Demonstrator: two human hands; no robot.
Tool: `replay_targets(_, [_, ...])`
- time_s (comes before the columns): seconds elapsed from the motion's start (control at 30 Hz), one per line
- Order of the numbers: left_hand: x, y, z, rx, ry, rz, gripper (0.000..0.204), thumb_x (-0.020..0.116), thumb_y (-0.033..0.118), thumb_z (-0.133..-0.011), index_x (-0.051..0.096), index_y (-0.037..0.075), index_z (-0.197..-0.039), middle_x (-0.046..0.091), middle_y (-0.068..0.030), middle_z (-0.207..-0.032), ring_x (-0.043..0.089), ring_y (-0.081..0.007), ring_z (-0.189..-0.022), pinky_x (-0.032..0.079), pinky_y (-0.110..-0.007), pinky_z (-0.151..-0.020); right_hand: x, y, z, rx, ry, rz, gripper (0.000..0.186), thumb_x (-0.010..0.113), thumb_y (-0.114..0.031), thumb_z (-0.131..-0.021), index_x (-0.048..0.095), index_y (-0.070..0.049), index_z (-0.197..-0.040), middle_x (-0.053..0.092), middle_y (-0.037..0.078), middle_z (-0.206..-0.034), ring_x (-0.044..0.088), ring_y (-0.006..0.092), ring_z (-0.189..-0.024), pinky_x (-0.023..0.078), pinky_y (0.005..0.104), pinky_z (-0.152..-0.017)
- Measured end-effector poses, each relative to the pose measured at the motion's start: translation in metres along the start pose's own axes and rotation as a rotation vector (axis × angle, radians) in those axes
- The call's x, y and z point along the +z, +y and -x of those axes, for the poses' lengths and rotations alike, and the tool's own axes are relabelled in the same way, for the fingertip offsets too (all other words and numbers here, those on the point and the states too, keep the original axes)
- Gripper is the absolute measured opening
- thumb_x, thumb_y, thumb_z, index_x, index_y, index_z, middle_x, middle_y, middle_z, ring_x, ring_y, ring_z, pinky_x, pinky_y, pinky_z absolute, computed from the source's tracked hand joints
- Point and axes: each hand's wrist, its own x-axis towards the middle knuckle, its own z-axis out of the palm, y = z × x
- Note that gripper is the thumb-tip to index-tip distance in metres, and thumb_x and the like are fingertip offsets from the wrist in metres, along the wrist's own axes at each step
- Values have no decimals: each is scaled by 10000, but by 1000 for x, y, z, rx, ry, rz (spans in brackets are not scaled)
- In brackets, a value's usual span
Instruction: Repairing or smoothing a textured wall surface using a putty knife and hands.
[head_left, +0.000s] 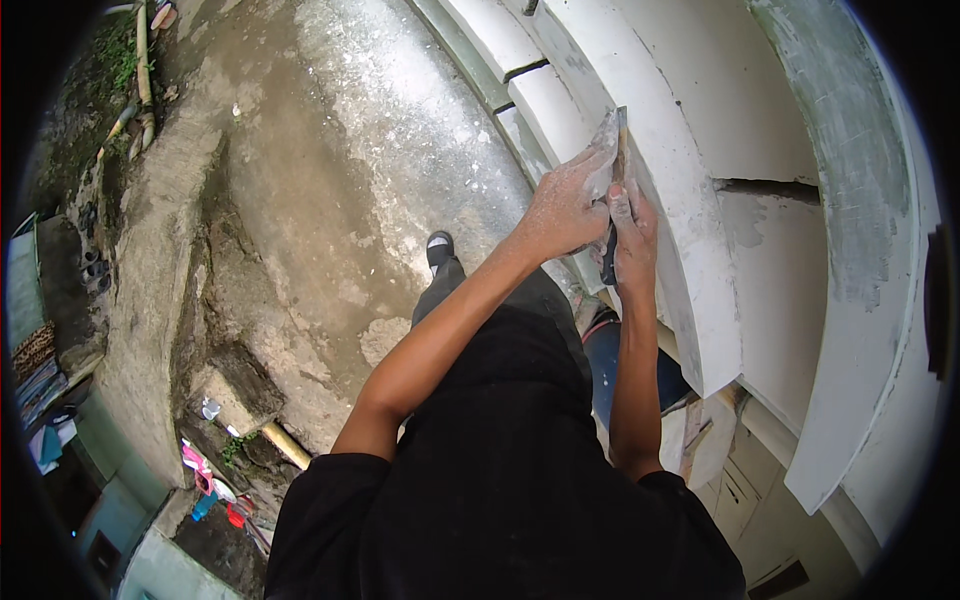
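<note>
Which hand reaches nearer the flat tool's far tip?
The left hand: its outstretched, whitened fingers run beside the tool, almost to its tip. The right hand sits lower, by the dark handle.

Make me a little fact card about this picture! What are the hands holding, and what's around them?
Right hand: closed on a dark-handled flat tool
Left hand: dusty white, beside the right; its grip is unclear
Beside the hands: white panel
Ground: patchy, white-specked
Foot: dark shoe
Clothes: black shirt
</note>
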Motion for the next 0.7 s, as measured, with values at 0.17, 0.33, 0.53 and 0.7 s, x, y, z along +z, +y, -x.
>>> replay_targets(0.17, [2, -11, -1, -9, -12, -7, 589, 557, 24, -685, 524, -64, -1267, 506, -288, -1312, 476, -396, -1251, 379, -401, -1064, 4, 4, -3, 0, 20, 12, 367, 543, -340, -972, 591, 24, -966, 530, 7, -762, 462, 86, -711, 388, 261, -641])
replay_targets(0.33, [-4, -13, -6, -2, -55, 34, 579, 546, 9, -691, 521, -70, -1264, 510, -292, -1304, 477, -416, -1242, 390, -392, -1051, 12, 6, -3, -21, 62, 99, 363, 551, -327, -975, 616, 28, -1011, 571, 5, -802, 481, 76, -729, 404, 242, -639])
replay_targets(0.53, [-23, -9, -15, -1, -172, 30, 590, 541, 14, -691, 504, -88, -1271, 491, -295, -1326, 473, -410, -1248, 390, -384, -1046, 30, 6, -7, -160, 156, 87, 344, 538, -290, -982, 599, 48, -973, 565, 22, -811, 479, 105, -774, 405, 264, -704])
replay_targets(0.7, [-24, -11, -21, 24, -176, 18, 628, 532, 14, -674, 482, -99, -1289, 468, -297, -1350, 458, -398, -1268, 371, -369, -1066, 33, -6, -3, 1, 137, -40, 350, 540, -306, -981, 600, 38, -975, 558, 11, -801, 471, 87, -745, 401, 255, -670])
